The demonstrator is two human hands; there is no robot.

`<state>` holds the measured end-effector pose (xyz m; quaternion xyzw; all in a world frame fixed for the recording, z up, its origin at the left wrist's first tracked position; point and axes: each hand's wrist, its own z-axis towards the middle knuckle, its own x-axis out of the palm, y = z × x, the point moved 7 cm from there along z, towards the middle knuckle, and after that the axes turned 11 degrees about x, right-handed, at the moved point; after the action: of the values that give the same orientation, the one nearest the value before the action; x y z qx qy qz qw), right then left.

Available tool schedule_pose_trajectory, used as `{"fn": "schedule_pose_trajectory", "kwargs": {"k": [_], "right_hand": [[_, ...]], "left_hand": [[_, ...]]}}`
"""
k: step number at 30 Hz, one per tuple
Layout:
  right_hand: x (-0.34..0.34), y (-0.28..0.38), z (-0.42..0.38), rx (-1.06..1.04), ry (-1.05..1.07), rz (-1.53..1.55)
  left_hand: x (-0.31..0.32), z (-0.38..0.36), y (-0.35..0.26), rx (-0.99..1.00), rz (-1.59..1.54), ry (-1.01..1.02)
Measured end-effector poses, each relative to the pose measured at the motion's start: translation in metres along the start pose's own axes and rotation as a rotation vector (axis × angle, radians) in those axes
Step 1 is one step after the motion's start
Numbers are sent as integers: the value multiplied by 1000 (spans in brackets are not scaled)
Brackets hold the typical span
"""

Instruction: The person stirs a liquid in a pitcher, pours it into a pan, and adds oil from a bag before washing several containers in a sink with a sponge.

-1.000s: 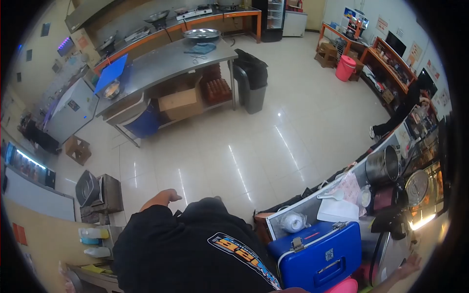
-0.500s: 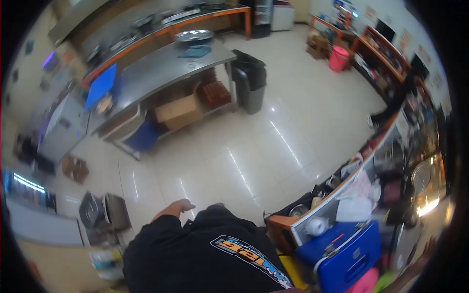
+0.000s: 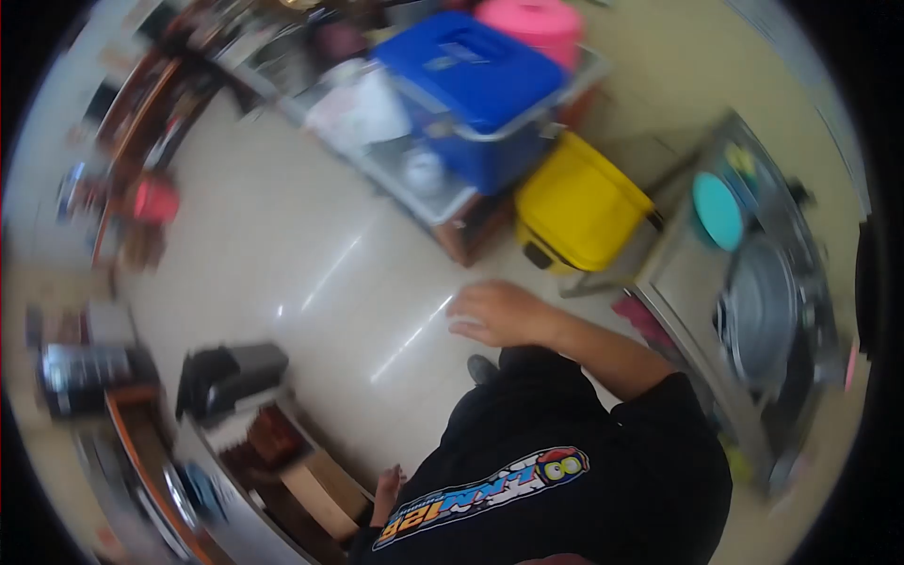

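**Asker:** Where are your hands right now?

**Me:** My left hand (image 3: 499,315) is out in front of my hip over the pale tiled floor (image 3: 311,254), palm down and fingers loosely curled. I can't make out anything in it, though the view is smeared. Only a sliver of my right hand (image 3: 386,490) shows at the edge of my black shirt (image 3: 565,490) — I can't tell whether it's spread or closed.

**Asker:** What's closest to the left one?

**Me:** The yellow bucket (image 3: 579,207). It stands on the floor, apart from the hand, on the far side of my wrist and knuckles, tucked in by the end of the steel counter (image 3: 683,273). It looks squat, with no long axis I could call, and the tilt seems to be the camera's, not its own.

**Asker:** And around the bucket?

**Me:** Just beyond it is a blue box (image 3: 471,75) with a pink lid (image 3: 527,19) behind that. On the counter lie a teal plate (image 3: 718,209) and a round steel pan (image 3: 763,311).

**Asker:** Which hand is nearer the bucket?

**Me:** The left — clearly. The right is down by some brown cartons (image 3: 320,490) under a table, well apart from the bucket, with a black bin (image 3: 231,377) farther out on that side.
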<state>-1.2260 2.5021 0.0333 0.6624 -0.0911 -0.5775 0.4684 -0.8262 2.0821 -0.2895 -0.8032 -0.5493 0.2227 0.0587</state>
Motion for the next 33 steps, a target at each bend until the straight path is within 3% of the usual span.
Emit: {"fn": "schedule_pose_trajectory", "kwargs": {"k": [3, 7, 10, 16, 19, 23, 26, 27, 30, 33], "right_hand": [[43, -72, -123, 323, 52, -22], [29, -110, -277, 761, 10, 30], [6, -137, -367, 884, -186, 104], [-118, -162, -528, 1033, -838, 148], [-191, -188, -659, 1238, -1097, 18], [-247, -245, -884, 1269, -1676, -8], [-239, -318, -1072, 1502, -1963, 72], [-219, -350, -1136, 1614, -2006, 15], [-183, -412, -1241, 2294, -1469, -290], [-205, -440, -1257, 2157, -1432, 20]], "left_hand": [[-26, 1, -10, 29, 225, 86], [-36, 15, -58, 83, 405, 75], [-10, 44, -128, 180, 438, -17], [150, 87, -297, 398, 275, 23], [260, 61, -353, 520, 269, 85], [390, 38, -375, 438, 472, 191], [457, -2, -378, 588, 907, 425], [474, -4, -373, 618, 1026, 526], [431, 42, -338, 388, 901, 577], [376, -20, -373, 216, 709, 185]]}}
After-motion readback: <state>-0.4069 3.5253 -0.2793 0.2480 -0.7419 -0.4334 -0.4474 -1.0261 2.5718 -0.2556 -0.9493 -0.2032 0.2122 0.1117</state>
